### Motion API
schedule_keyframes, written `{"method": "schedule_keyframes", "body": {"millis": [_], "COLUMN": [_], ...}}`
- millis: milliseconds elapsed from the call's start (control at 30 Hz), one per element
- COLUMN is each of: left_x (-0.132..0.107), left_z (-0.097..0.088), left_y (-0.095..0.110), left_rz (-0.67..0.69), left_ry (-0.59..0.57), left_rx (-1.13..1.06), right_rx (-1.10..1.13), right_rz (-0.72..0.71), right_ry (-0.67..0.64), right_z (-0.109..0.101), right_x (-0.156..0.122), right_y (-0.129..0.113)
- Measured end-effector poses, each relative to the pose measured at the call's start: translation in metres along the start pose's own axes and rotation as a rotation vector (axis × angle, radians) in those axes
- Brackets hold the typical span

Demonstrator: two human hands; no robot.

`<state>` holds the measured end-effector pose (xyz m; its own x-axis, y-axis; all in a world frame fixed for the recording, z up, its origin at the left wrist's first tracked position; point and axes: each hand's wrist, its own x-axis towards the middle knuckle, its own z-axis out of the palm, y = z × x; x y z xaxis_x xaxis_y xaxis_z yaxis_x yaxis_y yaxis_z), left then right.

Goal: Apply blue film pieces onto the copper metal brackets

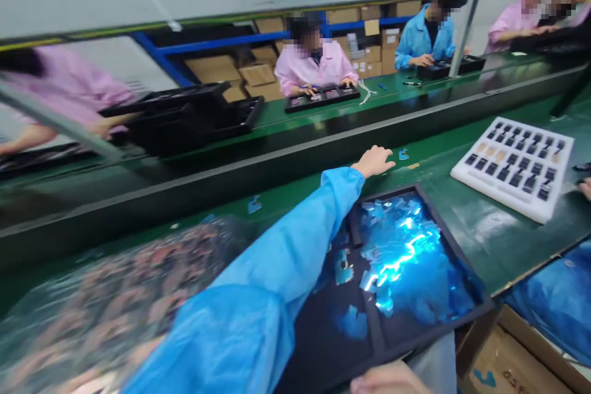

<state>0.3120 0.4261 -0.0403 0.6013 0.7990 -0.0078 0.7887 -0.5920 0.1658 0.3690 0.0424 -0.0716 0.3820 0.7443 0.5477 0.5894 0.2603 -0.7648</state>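
Note:
My left hand (375,161), at the end of a blue sleeve, reaches over the far side of the black tray (376,335). Its fingers are spread and hold nothing; they are close to a small blue film piece (403,154) on the green bench. At the bottom edge of the view, my right hand (390,379) grips the tray's near rim, with part of the hand cut off. Shiny blue film pieces (415,265) heap up in the tray's right compartment. A few more pieces (344,266) lie in its left compartment, partly hidden by my sleeve.
A clear plastic bag of parts (138,295) lies left. On the right are a white foam tray (512,169) with rows of dark parts and another person's hand (585,188). An open cardboard box (521,351) stands below. Several people work beyond the raised divider (277,157).

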Motion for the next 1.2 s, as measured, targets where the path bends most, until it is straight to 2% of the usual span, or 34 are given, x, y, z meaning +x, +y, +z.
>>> {"method": "schedule_keyframes", "body": {"millis": [100,200,267,300,333,400,500,633,733,833,967,1033,1100,1200], "left_x": [0.048,0.076,0.087,0.092,0.095,0.098,0.094,0.069,0.045,0.030,0.022,0.022,0.024,0.027], "left_z": [0.029,0.045,0.048,0.048,0.047,0.042,0.033,0.030,0.035,0.044,0.052,0.052,0.047,0.032], "left_y": [0.041,0.064,0.070,0.072,0.072,0.071,0.064,0.061,0.069,0.083,0.103,0.105,0.096,0.057], "left_rz": [-0.142,-0.289,-0.342,-0.353,-0.354,-0.330,-0.239,-0.061,0.076,0.169,0.221,0.239,0.246,0.184], "left_ry": [0.020,0.048,0.046,0.037,0.025,-0.003,-0.052,-0.121,-0.164,-0.188,-0.158,-0.136,-0.110,-0.040], "left_rx": [-0.062,-0.109,-0.132,-0.144,-0.154,-0.174,-0.200,-0.219,-0.212,-0.189,-0.159,-0.153,-0.149,-0.126], "right_rx": [-0.107,-0.266,-0.296,-0.300,-0.299,-0.293,-0.272,-0.230,-0.219,-0.278,-0.261,-0.247,-0.242,-0.219], "right_rz": [0.033,-0.003,-0.012,-0.018,-0.025,-0.045,-0.076,-0.124,-0.176,-0.250,-0.277,-0.293,-0.292,-0.264], "right_ry": [0.149,0.316,0.355,0.362,0.365,0.360,0.329,0.279,0.275,0.207,0.112,0.074,0.075,0.108], "right_z": [-0.063,-0.125,-0.149,-0.153,-0.151,-0.133,-0.082,-0.006,0.037,0.057,0.059,0.059,0.060,0.064], "right_x": [0.076,0.147,0.172,0.174,0.169,0.143,0.077,-0.013,-0.058,-0.074,-0.070,-0.067,-0.066,-0.067], "right_y": [0.055,0.100,0.118,0.122,0.124,0.118,0.095,0.047,0.021,0.015,0.018,0.018,0.018,0.020]}}
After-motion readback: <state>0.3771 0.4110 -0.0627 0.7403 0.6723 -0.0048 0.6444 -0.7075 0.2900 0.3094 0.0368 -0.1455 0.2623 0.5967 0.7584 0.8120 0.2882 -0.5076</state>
